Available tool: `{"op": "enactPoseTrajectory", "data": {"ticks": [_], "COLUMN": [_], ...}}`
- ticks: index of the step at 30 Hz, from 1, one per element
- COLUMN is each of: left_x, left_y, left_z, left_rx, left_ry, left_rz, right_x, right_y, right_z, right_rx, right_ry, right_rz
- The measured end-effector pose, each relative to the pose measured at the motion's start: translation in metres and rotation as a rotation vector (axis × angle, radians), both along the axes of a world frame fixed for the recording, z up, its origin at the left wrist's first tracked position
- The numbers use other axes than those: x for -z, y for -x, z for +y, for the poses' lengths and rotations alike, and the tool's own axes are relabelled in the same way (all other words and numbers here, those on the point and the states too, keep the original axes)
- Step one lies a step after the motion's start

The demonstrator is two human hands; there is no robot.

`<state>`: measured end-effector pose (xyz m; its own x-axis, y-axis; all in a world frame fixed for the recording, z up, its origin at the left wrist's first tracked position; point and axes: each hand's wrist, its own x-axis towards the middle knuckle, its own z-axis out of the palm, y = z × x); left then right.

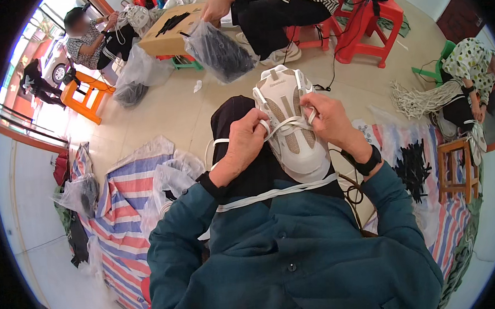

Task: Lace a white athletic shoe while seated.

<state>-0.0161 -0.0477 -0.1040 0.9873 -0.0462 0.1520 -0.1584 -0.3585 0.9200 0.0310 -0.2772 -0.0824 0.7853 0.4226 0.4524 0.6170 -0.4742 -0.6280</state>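
Observation:
A white and beige sneaker (304, 161) rests on my lap, its toe toward me. A white shoelace (292, 124) crosses over its front, and its strands run to both hands. My left hand (242, 141) is closed, pinching a strand at the shoe's left side. On the other side my right hand (331, 119) pinches another strand between thumb and fingers. Several long white laces (277, 194) lie across my lap just below the toe. Which eyelets the lace passes through is too small to tell.
Striped plastic sheeting (129, 188) covers floor on both sides, with black strips (413, 171) at right. A wooden stool (460, 168), red stool (369, 22) and orange stool (85, 96) stand around. Other people sit nearby; one holds a bag (220, 52) of black pieces beside a cardboard-topped table (163, 44).

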Motion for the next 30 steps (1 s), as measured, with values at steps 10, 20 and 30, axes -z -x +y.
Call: {"op": "enactPoseTrajectory", "data": {"ticks": [10,20,30], "left_x": [0.004,-0.001,-0.01], "left_y": [0.002,-0.001,-0.004], "left_z": [0.002,-0.001,-0.016], "left_rx": [0.075,0.066,0.076], "left_ry": [-0.01,-0.149,-0.438], "left_rz": [0.019,-0.077,-0.259], "right_x": [0.013,0.015,0.011], "right_y": [-0.004,-0.003,0.0], "right_z": [-0.009,-0.01,-0.004], "right_rx": [0.026,0.002,0.049], "right_ry": [-0.247,-0.26,-0.17], "right_rz": [0.447,0.451,0.336]}}
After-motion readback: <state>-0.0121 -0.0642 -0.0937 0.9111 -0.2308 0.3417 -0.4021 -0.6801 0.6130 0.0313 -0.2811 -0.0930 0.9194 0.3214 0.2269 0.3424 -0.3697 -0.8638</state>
